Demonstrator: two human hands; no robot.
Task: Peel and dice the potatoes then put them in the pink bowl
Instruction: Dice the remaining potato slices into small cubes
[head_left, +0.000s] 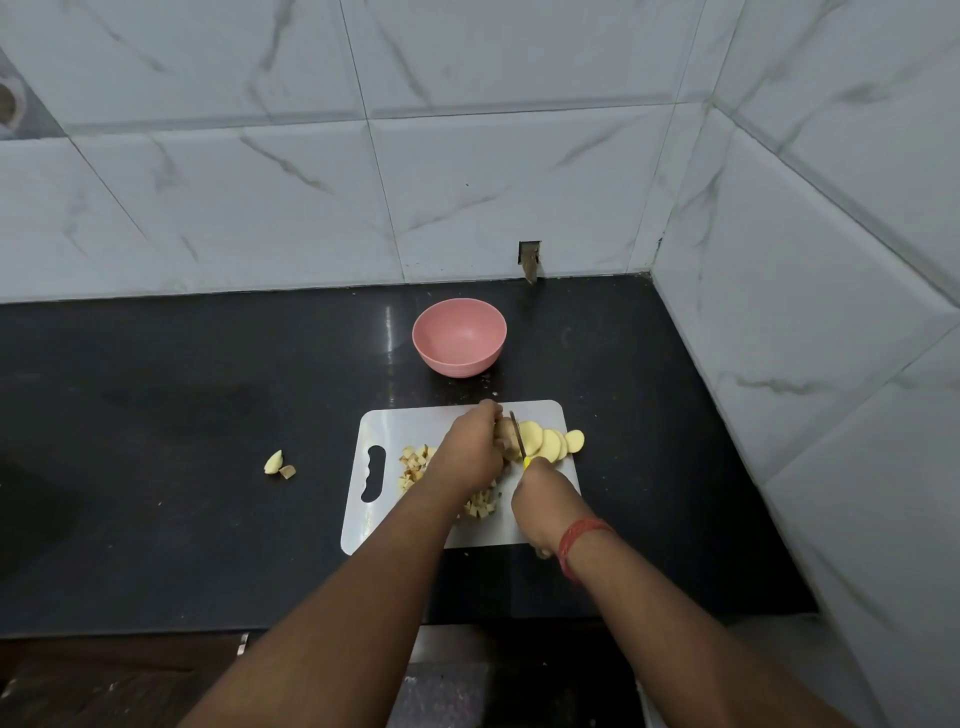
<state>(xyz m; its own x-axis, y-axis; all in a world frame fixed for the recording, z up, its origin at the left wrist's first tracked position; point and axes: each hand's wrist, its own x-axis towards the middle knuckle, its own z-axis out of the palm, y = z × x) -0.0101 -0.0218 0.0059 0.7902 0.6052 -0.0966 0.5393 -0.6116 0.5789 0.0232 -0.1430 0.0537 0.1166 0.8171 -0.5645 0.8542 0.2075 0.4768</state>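
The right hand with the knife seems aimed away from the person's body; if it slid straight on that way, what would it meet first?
The right hand would likely run into the fanned potato slices just ahead of it on the cutting board. The pink bowl lies farther back, though depth is hard to judge.

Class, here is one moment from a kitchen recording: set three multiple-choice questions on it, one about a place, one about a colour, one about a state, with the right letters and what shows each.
1. Where does the bowl stand?
A. behind the cutting board
B. on the board
C. left of the stray potato pieces

2. What colour is the counter?
A. white
B. black
C. pink

3. What is in the bowl?
A. diced potato
B. slices
C. nothing visible

Key:
1 A, it sits on the counter towards the wall.
2 B, the surface is dark and glossy.
3 C, the inside shows plain pink; the dice and slices lie on the board.
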